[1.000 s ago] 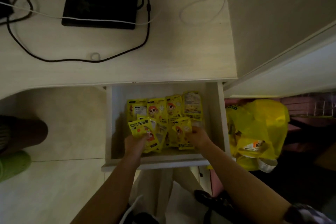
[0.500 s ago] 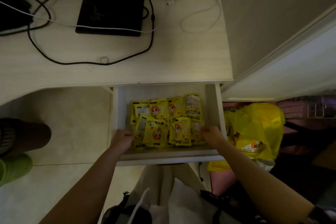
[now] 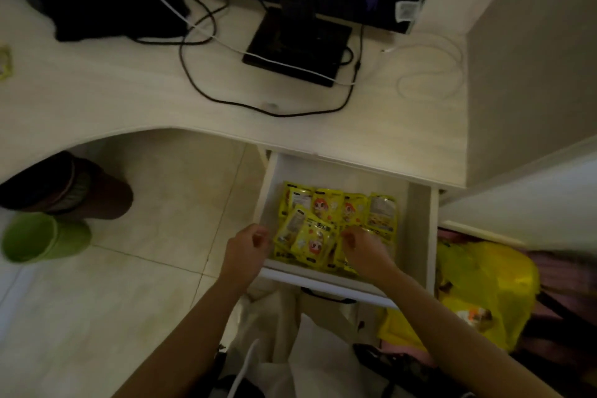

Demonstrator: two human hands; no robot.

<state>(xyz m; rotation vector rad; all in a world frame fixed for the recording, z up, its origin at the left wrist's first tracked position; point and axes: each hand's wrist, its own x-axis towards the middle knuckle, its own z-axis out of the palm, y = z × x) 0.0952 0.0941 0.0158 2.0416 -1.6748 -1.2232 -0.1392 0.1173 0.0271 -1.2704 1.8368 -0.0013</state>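
A white drawer (image 3: 416,229) stands pulled out from under the desk. Several yellow snack packets (image 3: 323,207) with a cartoon face lie in it, overlapping. My left hand (image 3: 247,245) is at the drawer's left wall near the front corner; its fingers are loosely curled with no packet in them. My right hand (image 3: 365,250) lies over the packets at the front middle, fingers bent down onto them. Whether it pinches a packet is hidden by the hand itself.
The desk (image 3: 129,100) above carries a black monitor stand (image 3: 297,45), black and white cables and a dark box at the back left. A yellow plastic bag (image 3: 491,281) sits right of the drawer. A green bin (image 3: 42,236) stands on the tiled floor. A white bag (image 3: 284,352) hangs below the drawer front.
My left hand let go of a packet and moved to the drawer's left wall. My right hand went to the right side, then back onto the middle packets. The view swung left.
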